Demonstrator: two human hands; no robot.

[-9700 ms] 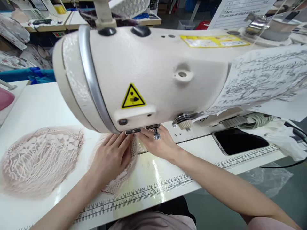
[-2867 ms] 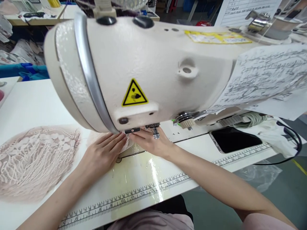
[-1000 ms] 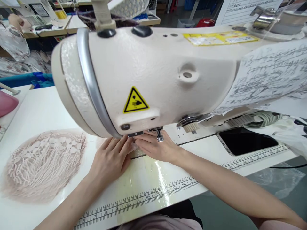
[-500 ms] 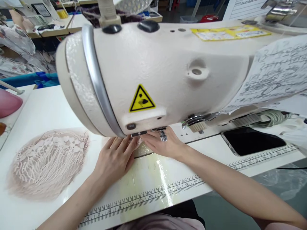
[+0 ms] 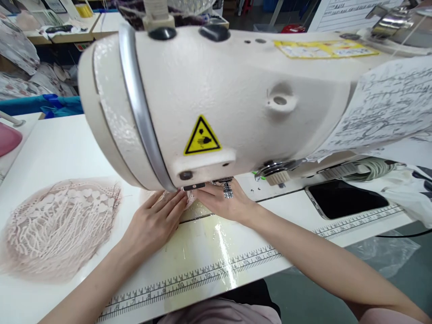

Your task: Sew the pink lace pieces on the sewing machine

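Observation:
A pale pink lace piece (image 5: pixel 191 198) lies under the head of a sewing machine (image 5: pixel 236 99), mostly hidden by my hands and the machine. My left hand (image 5: pixel 157 220) rests flat on its left part, fingers stretched out and close together. From the right, my right hand (image 5: pixel 226 203) reaches in below the machine head. Its visible fingers extend toward the lace, near the left fingertips, while the others are hidden behind the machine's metal parts. The needle area cannot be seen. A larger oval of pink lace on mesh (image 5: pixel 64 225) lies on the table left of my left hand.
A black-screened phone (image 5: pixel 347 199) lies at the right beside coiled pale cord (image 5: pixel 374 171). Printed ruler tape (image 5: pixel 189 287) runs along the table's front edge. Handwritten paper (image 5: pixel 384 103) hangs on the machine arm. White fabric (image 5: pixel 410 189) lies at the far right.
My left hand has shifted slightly left and down, its fingers lying flatter. The right hand stays close to the same spot under the machine. The view has turned a little to the right.

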